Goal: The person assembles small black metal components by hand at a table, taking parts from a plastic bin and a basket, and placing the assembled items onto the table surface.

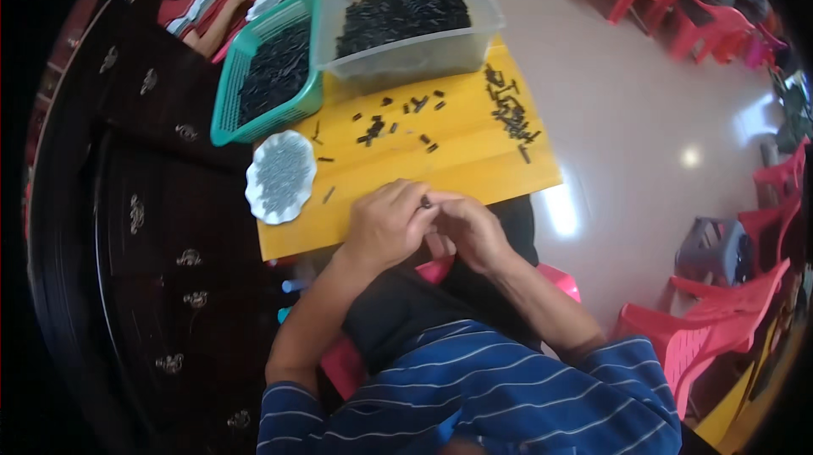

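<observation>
My left hand [386, 222] and my right hand [474, 231] meet at the near edge of the yellow table [381, 171]. Between their closed fingertips is a small dark piece [425, 201], mostly hidden, so its exact kind does not show. To the left of my hands stands a white scalloped dish [251, 188] of tiny grey parts. Beyond my fingers, loose short black pieces [373, 130] are scattered over the tabletop. A heap of longer, thin dark pieces [511, 116] lies along the right edge.
A green basket [224, 108] of black pieces and a translucent bin [398, 61] of small black parts occupy the far side. Dark drawers [152, 243] stand left. Pink chairs [711, 319] and a grey stool [714, 250] are on the right. Another person [203, 6] sits at the far left.
</observation>
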`<state>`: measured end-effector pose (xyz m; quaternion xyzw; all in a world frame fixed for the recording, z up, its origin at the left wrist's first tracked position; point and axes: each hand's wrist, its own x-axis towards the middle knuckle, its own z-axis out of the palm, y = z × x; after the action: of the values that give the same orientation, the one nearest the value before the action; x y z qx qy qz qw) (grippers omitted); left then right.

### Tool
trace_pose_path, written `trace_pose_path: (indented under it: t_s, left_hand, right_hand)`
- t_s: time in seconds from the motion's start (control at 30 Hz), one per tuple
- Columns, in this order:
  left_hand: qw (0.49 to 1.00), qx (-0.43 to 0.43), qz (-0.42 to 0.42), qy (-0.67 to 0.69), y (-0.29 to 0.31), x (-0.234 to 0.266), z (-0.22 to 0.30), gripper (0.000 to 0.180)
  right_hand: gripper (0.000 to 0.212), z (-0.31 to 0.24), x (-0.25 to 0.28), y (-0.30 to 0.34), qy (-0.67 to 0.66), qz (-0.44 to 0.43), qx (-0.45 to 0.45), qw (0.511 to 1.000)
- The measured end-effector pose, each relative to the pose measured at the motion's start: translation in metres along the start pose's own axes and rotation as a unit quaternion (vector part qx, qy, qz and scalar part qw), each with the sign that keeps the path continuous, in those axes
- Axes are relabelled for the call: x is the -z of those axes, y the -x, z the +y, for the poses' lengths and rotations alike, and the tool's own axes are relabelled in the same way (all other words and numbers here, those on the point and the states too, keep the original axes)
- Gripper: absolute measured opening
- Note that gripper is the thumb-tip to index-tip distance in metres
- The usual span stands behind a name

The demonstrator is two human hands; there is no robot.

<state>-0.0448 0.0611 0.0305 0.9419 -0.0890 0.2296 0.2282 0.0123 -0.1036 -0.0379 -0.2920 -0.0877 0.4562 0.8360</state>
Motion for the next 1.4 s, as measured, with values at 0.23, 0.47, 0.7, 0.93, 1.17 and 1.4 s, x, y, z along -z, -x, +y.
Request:
trace_pose_path:
  t_s: [0.23,0.47,0.7,0.93,1.17,1.4]
  left_hand:
    - [1.000,-0.010,-0.003,0.016,0.006,0.006,-0.003,0.022]
    - [0.999,-0.027,0.006,0.037,0.000,0.004,-0.002,0.024]
    - [0.998,-0.041,0.027,0.025,0.004,0.006,-0.007,0.034]
    - [0.997,0.010,0.001,0.077,0.013,0.019,0.007,0.041]
    - [0.957,0.176,-0.077,0.219,0.031,0.046,-0.006,0.014]
    - [0.959,0.196,0.192,0.064,-0.021,0.103,-0.099,0.033]
  right_hand:
    - [0.037,0.009,0.000,-0.002,-0.009,-0.016,-0.006,1.000]
    - [0.037,-0.001,-0.011,0.000,0.078,-0.031,0.044,0.995]
    - [0.033,0.000,-0.022,0.002,0.227,-0.005,0.087,0.970]
    - [0.025,0.005,-0.027,-0.003,0.172,0.010,0.107,0.979]
    - [0.038,0.003,-0.016,0.001,0.326,-0.045,-0.070,0.942]
    - [0.029,0.002,-0.029,0.003,0.371,-0.065,-0.068,0.924]
